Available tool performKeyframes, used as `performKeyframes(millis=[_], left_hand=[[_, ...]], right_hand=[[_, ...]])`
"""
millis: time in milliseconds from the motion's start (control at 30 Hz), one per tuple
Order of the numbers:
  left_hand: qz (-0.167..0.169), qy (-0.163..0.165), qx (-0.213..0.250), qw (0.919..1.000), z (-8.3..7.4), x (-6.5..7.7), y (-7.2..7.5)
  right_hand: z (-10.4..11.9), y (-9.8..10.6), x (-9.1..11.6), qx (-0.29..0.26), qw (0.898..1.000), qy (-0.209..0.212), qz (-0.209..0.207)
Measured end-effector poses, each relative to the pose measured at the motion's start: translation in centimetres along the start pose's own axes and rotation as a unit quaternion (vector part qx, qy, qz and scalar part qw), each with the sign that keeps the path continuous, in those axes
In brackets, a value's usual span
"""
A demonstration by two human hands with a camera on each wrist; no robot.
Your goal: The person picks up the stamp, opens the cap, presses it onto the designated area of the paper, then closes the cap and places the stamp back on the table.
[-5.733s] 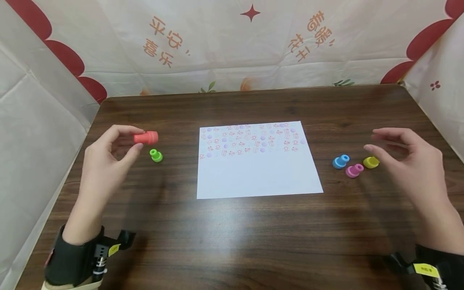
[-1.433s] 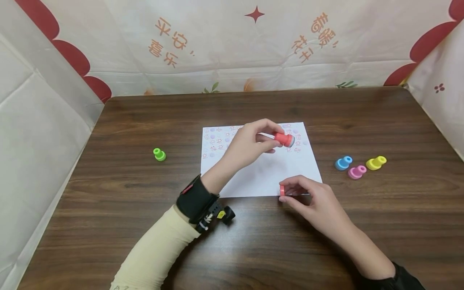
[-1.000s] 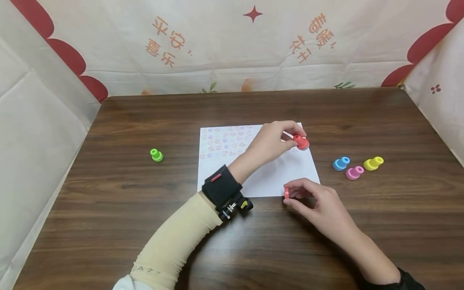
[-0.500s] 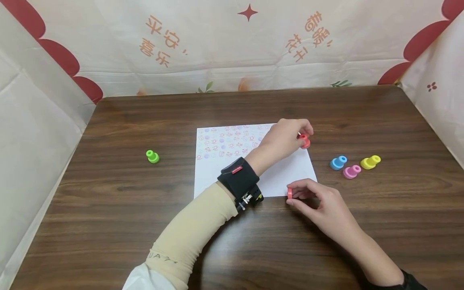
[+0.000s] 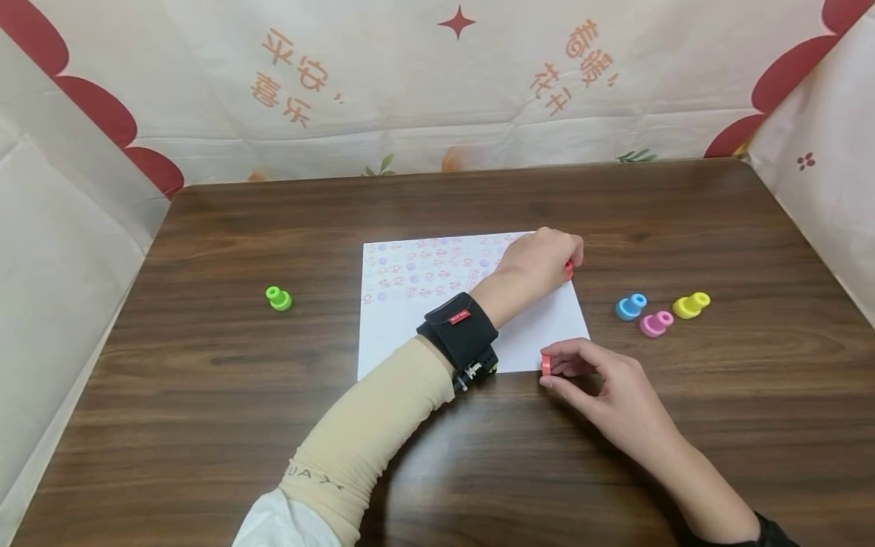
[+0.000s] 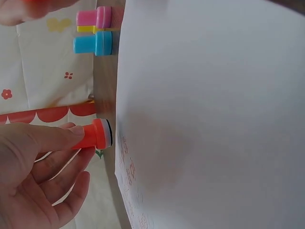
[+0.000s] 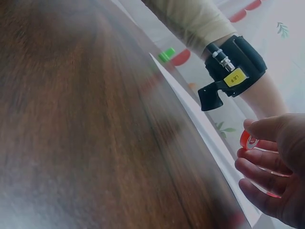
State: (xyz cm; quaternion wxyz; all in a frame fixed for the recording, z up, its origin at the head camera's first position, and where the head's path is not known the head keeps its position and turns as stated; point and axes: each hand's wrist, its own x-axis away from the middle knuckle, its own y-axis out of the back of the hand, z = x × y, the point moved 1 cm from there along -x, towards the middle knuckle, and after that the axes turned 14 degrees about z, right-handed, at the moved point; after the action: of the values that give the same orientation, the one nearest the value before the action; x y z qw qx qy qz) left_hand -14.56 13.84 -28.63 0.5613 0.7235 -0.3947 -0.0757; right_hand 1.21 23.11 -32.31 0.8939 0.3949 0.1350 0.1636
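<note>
My left hand (image 5: 536,262) pinches a red stamp (image 6: 97,134) by its handle, over the right part of a white sheet of paper (image 5: 410,342). Its cap is off, and the dark-edged stamping face is close to the paper beside the printed marks in the left wrist view. From the head view the hand hides most of the stamp. Between thumb and fingertips, my right hand (image 5: 608,387) holds the red ring-shaped cap (image 7: 248,140) at the sheet's near right edge. Rows of small red and purple prints (image 5: 417,273) cover the paper's upper part.
Blue (image 5: 630,307), pink (image 5: 656,324) and yellow (image 5: 691,305) stamps stand grouped right of the paper. A green stamp (image 5: 279,298) stands alone on the left of the brown wooden table (image 5: 205,395). A white printed cloth (image 5: 410,83) hangs behind the table.
The left hand has carried the red stamp from the table's left to the paper's right side and lowered it. The cap has come off into the right hand, which moved in from the right.
</note>
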Motion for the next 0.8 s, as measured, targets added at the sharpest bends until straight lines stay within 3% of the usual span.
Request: performKeyframes(millis=[600, 800], left_hand=[[-0.003, -0.002, -0.057, 0.9984, -0.4, -1.2, -0.3], [-0.002, 0.005, -0.056, 0.9984, -0.4, -1.2, -0.4]], right_hand=[[-0.3, 0.6, 0.5, 0.004, 1.0, -0.015, -0.004], [-0.4, 0.6, 0.6, 0.0, 1.0, -0.017, -0.002]])
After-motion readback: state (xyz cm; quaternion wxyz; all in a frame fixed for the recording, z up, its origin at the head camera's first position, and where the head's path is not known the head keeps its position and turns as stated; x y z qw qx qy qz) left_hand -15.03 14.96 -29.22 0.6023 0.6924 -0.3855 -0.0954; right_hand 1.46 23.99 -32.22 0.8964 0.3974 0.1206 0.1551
